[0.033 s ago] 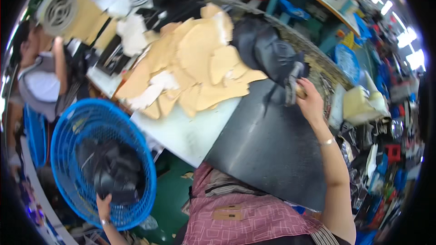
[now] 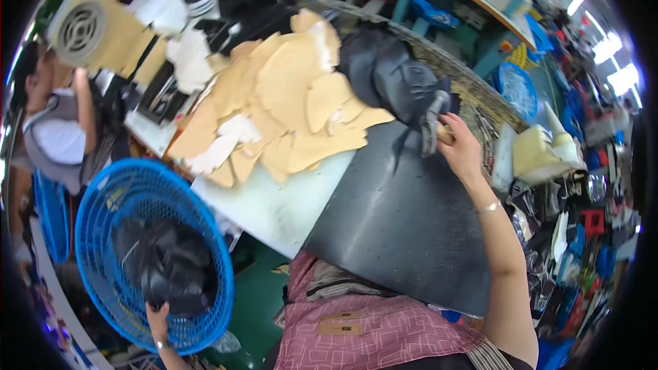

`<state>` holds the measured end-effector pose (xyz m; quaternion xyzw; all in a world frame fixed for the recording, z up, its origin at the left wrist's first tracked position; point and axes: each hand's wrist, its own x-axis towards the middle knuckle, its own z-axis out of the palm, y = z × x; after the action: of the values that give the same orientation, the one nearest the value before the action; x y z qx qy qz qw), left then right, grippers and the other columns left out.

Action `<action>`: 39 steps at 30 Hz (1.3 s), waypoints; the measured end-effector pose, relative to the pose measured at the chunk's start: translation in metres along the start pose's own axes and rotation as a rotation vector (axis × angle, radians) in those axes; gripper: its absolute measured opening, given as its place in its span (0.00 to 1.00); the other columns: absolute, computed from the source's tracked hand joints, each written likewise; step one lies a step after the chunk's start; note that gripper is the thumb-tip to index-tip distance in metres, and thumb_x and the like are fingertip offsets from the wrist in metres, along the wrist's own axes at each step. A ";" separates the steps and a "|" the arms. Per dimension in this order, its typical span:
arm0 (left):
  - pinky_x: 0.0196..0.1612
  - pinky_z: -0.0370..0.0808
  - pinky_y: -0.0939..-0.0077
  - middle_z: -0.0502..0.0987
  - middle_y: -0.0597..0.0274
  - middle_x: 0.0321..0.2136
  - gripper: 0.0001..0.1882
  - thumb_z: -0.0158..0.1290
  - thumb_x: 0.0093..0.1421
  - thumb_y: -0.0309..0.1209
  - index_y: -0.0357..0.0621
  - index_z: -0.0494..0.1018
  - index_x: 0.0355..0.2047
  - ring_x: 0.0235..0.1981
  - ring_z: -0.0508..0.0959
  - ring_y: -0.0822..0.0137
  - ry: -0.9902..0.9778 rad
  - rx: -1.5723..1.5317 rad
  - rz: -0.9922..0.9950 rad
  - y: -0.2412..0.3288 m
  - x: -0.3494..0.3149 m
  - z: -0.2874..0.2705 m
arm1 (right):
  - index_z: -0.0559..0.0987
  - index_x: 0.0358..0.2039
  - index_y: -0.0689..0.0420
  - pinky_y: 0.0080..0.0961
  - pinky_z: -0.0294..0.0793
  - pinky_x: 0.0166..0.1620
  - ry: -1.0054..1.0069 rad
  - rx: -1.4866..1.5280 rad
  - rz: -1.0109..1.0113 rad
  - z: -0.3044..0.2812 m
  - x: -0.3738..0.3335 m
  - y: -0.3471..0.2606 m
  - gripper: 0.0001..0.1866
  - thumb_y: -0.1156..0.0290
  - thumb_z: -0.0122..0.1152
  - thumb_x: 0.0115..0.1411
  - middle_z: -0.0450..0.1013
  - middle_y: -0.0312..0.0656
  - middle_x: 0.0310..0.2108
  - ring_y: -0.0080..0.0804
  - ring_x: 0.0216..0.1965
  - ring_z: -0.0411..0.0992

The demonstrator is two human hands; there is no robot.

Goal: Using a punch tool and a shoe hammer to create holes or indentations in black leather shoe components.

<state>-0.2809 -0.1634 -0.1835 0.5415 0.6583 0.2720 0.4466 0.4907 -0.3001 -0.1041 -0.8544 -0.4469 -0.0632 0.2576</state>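
Note:
My left hand point(image 2: 159, 318) reaches down into a round blue mesh basket point(image 2: 103, 205) at the lower left and grips one of the black leather pieces point(image 2: 164, 267) heaped inside. My right hand point(image 2: 460, 149) is stretched to the far edge of a black mat point(image 2: 404, 226) on the white table point(image 2: 274, 205). It is closed on a small pale-handled tool point(image 2: 439, 127), which touches a pile of dark leather pieces point(image 2: 391, 75). A spread of tan cut pieces point(image 2: 295, 96) lies left of that pile.
Another person point(image 2: 55, 130) sits at the far left beside a beige fan housing point(image 2: 82, 27). Yellow foam blocks point(image 2: 541, 151) and cluttered tools lie to the right of the mat. A second blue basket point(image 2: 517, 89) stands beyond the table. The floor below is green.

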 end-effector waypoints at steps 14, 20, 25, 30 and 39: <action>0.38 0.75 0.76 0.77 0.58 0.35 0.16 0.57 0.52 0.30 0.40 0.73 0.41 0.40 0.76 0.70 -0.447 0.125 0.599 0.317 0.002 0.336 | 0.58 0.59 0.56 0.35 0.65 0.51 -0.117 0.187 0.599 0.039 0.080 0.106 0.46 0.53 0.68 0.42 0.66 0.55 0.51 0.47 0.51 0.66; 0.40 0.72 0.73 0.75 0.42 0.38 0.36 0.61 0.45 0.45 0.26 0.65 0.45 0.43 0.76 0.59 -0.761 0.194 0.465 0.426 0.031 0.559 | 0.63 0.55 0.64 0.30 0.63 0.52 -0.104 0.390 0.497 0.044 0.083 0.112 0.41 0.60 0.68 0.43 0.66 0.53 0.50 0.42 0.51 0.66; 0.39 0.73 0.67 0.76 0.43 0.30 0.27 0.63 0.41 0.41 0.27 0.70 0.32 0.35 0.78 0.55 -0.602 0.086 0.409 0.437 0.027 0.622 | 0.65 0.53 0.64 0.30 0.62 0.52 -0.145 0.301 0.523 0.041 0.079 0.100 0.35 0.59 0.63 0.48 0.68 0.51 0.48 0.41 0.50 0.67; 0.42 0.72 0.61 0.76 0.45 0.32 0.21 0.60 0.40 0.37 0.36 0.73 0.33 0.37 0.76 0.48 -0.629 0.125 0.697 0.456 0.007 0.622 | 0.66 0.52 0.62 0.25 0.70 0.38 -0.143 0.445 0.500 0.024 0.075 0.096 0.29 0.61 0.60 0.52 0.70 0.45 0.45 0.31 0.34 0.71; 0.35 0.75 0.72 0.78 0.54 0.32 0.22 0.61 0.45 0.30 0.35 0.71 0.40 0.32 0.78 0.63 -0.581 0.155 0.825 0.489 0.119 0.466 | 0.69 0.51 0.57 0.17 0.68 0.29 -0.139 0.655 0.399 -0.007 0.040 -0.004 0.23 0.69 0.59 0.54 0.71 0.40 0.44 0.19 0.28 0.68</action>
<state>0.3580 0.0215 -0.0177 0.8410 0.2567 0.2145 0.4252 0.5119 -0.2726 -0.0834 -0.7994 -0.2847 0.1923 0.4928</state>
